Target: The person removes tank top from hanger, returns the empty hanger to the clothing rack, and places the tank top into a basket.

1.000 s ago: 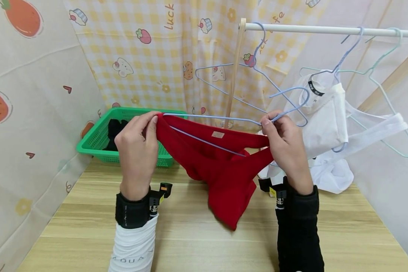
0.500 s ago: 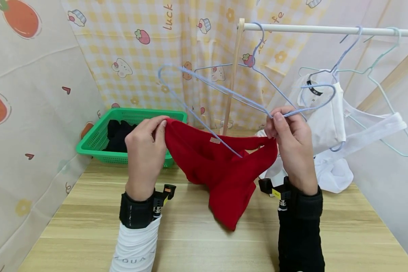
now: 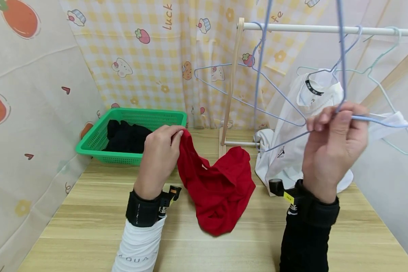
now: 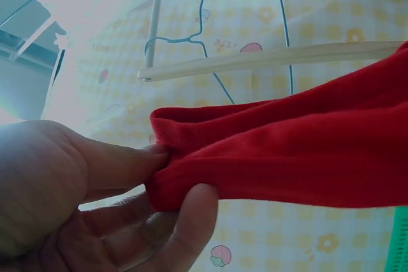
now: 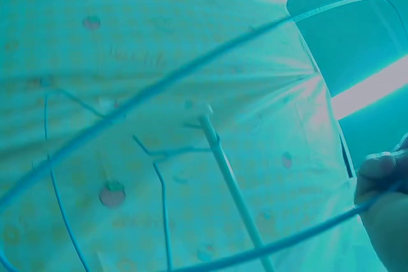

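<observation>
In the head view my left hand (image 3: 161, 158) pinches the edge of a red garment (image 3: 221, 181) with a small pale label inside. The rest of it slumps onto the wooden table. The left wrist view shows thumb and fingers gripping a folded corner of the red cloth (image 4: 293, 151). My right hand (image 3: 336, 143) holds a blue wire hanger (image 3: 341, 56) near the base of its hook, apart from the garment. The hanger's body rises up out of the head view. In the right wrist view the hanger wire (image 5: 159, 74) crosses the picture, and only part of the hand (image 5: 389, 214) shows.
A green basket (image 3: 88, 145) with black cloth (image 3: 125, 136) stands at the back left. On the right is a rack with a white rail (image 3: 302, 27). A bare blue hanger (image 3: 282, 94), a white shirt (image 3: 285, 132) and a mint hanger (image 3: 380, 64) hang from it.
The right hand has drawn the hanger out of the red garment, let the cloth go and moved right, turning the hanger upward. The left hand shifts slightly right, still pinching the garment.
</observation>
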Demonstrator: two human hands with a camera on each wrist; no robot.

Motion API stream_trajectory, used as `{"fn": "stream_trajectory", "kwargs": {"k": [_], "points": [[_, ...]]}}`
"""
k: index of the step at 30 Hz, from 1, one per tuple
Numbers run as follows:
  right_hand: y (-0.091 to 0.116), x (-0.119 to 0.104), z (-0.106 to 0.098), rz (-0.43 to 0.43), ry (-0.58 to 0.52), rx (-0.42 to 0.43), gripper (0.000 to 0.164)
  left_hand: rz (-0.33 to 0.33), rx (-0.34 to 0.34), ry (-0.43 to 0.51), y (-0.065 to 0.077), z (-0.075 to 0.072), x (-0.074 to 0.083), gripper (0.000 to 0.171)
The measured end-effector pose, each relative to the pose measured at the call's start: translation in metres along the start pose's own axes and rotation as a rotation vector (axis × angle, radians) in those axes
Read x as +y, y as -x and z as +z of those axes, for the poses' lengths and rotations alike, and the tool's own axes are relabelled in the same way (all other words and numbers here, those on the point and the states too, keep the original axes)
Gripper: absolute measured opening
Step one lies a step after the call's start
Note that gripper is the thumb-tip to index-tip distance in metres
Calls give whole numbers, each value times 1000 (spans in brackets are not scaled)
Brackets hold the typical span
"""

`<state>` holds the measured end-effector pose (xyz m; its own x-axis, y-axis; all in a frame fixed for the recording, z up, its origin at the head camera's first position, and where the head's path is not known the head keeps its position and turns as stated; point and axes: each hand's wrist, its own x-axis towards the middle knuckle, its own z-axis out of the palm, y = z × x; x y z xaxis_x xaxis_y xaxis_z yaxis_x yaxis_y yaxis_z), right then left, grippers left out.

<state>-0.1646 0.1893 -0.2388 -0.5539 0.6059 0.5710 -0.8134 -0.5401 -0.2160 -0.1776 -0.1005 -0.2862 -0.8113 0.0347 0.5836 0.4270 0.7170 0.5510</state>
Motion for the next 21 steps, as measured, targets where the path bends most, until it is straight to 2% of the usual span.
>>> {"fn": "stream_trajectory", "kwargs": {"k": [5,10,16,21], "points": [[-6,-9,8,-213,163,133,16,-19,-40,-13,-1,0,-1,23],[-16,-15,0,-355,381,222,11,-23,-51,-26,-1,0,-1,23],[-26,-19,-16,-428,670,276,12,-31,-64,-28,-1,0,-1,23],[-34,-19,-28,-428,802,246,12,-40,-78,-20,-1,1,0,23]]}}
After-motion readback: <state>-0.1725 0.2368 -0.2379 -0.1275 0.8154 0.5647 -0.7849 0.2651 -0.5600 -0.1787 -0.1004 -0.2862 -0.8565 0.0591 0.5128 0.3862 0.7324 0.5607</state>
